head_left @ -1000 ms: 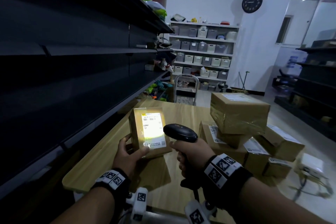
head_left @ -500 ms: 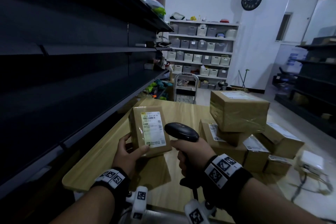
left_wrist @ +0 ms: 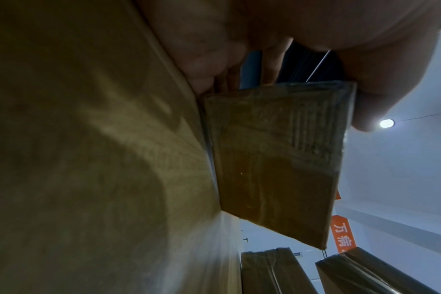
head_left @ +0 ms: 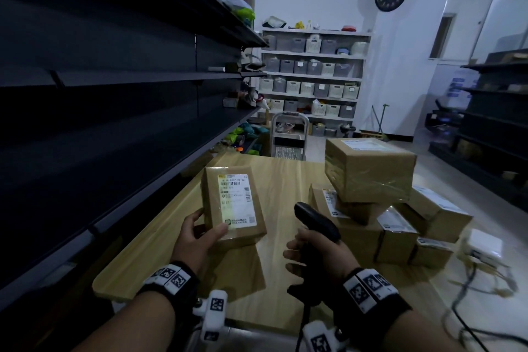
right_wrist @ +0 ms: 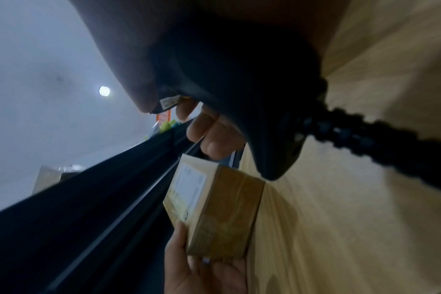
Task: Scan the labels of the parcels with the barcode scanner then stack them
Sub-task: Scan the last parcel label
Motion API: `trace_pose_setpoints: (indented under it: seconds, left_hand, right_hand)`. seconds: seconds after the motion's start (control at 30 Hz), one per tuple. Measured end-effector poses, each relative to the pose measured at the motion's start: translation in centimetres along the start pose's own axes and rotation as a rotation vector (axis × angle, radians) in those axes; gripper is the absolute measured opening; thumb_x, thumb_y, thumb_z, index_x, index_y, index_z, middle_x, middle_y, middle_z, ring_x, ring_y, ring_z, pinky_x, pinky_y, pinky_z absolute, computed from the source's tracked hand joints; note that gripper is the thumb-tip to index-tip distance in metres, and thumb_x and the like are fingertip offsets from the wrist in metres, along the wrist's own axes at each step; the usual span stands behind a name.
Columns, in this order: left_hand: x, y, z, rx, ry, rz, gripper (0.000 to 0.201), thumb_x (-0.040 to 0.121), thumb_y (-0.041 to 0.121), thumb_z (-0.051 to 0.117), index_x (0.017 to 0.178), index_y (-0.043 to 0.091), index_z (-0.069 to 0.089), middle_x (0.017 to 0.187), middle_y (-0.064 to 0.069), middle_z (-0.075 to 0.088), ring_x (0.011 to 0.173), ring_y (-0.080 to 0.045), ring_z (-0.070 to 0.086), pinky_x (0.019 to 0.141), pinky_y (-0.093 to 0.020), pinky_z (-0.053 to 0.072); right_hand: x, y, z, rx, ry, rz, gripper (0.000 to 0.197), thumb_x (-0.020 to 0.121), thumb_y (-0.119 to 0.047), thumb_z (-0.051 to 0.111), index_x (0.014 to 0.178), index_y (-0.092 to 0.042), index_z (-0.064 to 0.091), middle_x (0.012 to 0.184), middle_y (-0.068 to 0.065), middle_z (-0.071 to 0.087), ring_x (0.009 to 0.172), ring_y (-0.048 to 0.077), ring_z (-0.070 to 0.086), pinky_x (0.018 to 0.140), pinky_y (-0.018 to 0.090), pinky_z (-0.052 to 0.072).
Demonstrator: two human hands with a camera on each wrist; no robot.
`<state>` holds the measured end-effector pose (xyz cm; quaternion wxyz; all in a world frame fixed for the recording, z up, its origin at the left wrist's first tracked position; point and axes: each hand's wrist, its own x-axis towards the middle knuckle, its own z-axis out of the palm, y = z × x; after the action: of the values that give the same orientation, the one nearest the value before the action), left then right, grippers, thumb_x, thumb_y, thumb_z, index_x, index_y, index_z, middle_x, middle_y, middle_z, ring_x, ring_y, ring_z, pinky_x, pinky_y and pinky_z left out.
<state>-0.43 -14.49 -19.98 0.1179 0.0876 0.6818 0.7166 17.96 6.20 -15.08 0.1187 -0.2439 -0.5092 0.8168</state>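
Observation:
A small brown parcel [head_left: 233, 203] with a white label stands tilted on the wooden table [head_left: 283, 177], label side towards me. My left hand [head_left: 200, 233] grips its lower left corner, thumb on the label's bottom edge; the left wrist view shows the parcel's bottom face [left_wrist: 277, 159]. My right hand [head_left: 317, 257] holds the black barcode scanner [head_left: 315, 221] by its handle, to the right of the parcel, with its fingers loosened. The right wrist view shows the scanner handle [right_wrist: 239, 89], its coiled cable [right_wrist: 380, 137] and the parcel [right_wrist: 214, 210].
A pile of brown parcels [head_left: 368, 168] fills the table's right side, with a large box on top. Dark metal shelving [head_left: 114, 94] runs along the left. A white device [head_left: 483, 246] with cables lies at the far right. A step ladder [head_left: 288, 137] stands behind the table.
The scanner's light on the label has gone out. The scanner has swung lower and to the right, away from the label, and my right fingers have loosened on the handle.

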Motion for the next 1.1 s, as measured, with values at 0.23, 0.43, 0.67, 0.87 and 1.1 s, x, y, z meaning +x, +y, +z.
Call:
trace_pose_setpoints:
  seconds: [0.23, 0.43, 0.67, 0.87, 1.1]
  left_hand:
    - [0.6, 1.1, 0.9, -0.001, -0.024, -0.113, 0.078, 0.084, 0.045, 0.088, 0.152, 0.033, 0.050, 0.119, -0.005, 0.071, 0.105, -0.035, 0.071, 0.081, -0.047, 0.059]
    - [2.0, 4.0, 3.5, 0.078, -0.065, -0.222, 0.098, 0.062, 0.056, 0.100, 0.144, 0.031, 0.053, 0.126, -0.015, 0.071, 0.110, -0.042, 0.071, 0.098, -0.062, 0.059]
    - [2.8, 8.0, 9.1, 0.473, -0.095, -0.153, 0.122, 0.063, 0.065, 0.096, 0.162, 0.027, 0.037, 0.157, -0.014, 0.053, 0.129, -0.040, 0.059, 0.108, -0.059, 0.052]
    - [2.2, 8.8, 13.4, 0.685, -0.107, -0.131, 0.133, 0.050, 0.080, 0.090, 0.162, 0.031, 0.037, 0.156, -0.014, 0.054, 0.132, -0.041, 0.060, 0.108, -0.060, 0.054]
    - [0.8, 9.2, 17.5, 0.919, -0.126, -0.081, 0.127, 0.052, 0.090, 0.079, 0.158, 0.030, 0.045, 0.158, -0.013, 0.046, 0.133, -0.038, 0.058, 0.109, -0.054, 0.054]
  right_hand:
    - [-1.0, -0.3, -3.7, 0.084, 0.046, 0.029, 0.048, 0.070, -0.035, 0.088, 0.104, -0.004, 0.076, 0.109, 0.019, 0.078, 0.101, 0.037, 0.076, 0.081, 0.050, 0.060]
    - [-1.2, -0.3, -6.5, 0.190, 0.065, 0.059, 0.055, 0.069, -0.044, 0.093, 0.104, -0.003, 0.081, 0.105, 0.018, 0.076, 0.090, 0.035, 0.072, 0.085, 0.049, 0.056]
    - [-1.4, 0.9, -9.8, 0.508, 0.025, 0.122, 0.044, 0.073, -0.040, 0.092, 0.095, -0.007, 0.072, 0.093, 0.016, 0.071, 0.087, 0.035, 0.068, 0.084, 0.047, 0.052]
    - [-0.9, 1.0, -9.9, 0.532, 0.025, 0.097, 0.036, 0.078, -0.040, 0.083, 0.073, -0.006, 0.073, 0.085, 0.017, 0.070, 0.081, 0.033, 0.069, 0.078, 0.046, 0.054]
    - [-0.5, 1.4, -10.4, 0.535, 0.009, 0.087, 0.035, 0.082, -0.040, 0.084, 0.077, -0.007, 0.072, 0.082, 0.014, 0.069, 0.076, 0.031, 0.068, 0.073, 0.044, 0.055]
